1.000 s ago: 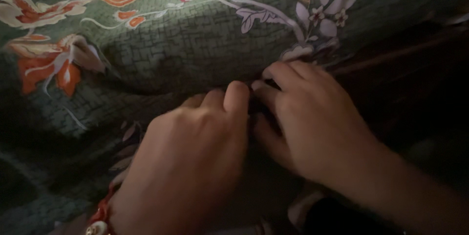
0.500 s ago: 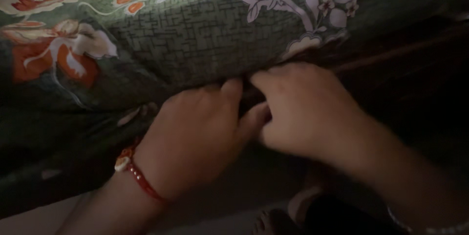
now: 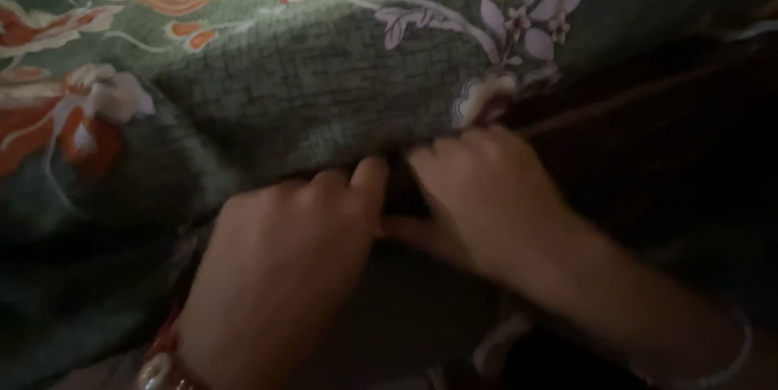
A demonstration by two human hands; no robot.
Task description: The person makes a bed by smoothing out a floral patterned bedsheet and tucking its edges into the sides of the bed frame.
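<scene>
I see my left hand (image 3: pixel 284 268) and right hand (image 3: pixel 478 196) side by side, fingers curled and pinching the lower edge of the green flowered cloth (image 3: pixel 324 82) draped above them.

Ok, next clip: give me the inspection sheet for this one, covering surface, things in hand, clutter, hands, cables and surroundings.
Surface: green floral cloth with orange and lilac flowers, draped over a soft bulge; what lies under it is hidden.
Things in hand: the cloth's lower edge, where both hands meet.
Clutter: nothing seen.
Hands: left hand and right hand side by side, fingers curled into the fold of the cloth; whether they pinch it cannot be told. A red thread band sits at the left wrist, a pale bangle at the right.
Cables: nothing seen.
Surroundings: dim light, dark area to the right and below, details unreadable.
</scene>
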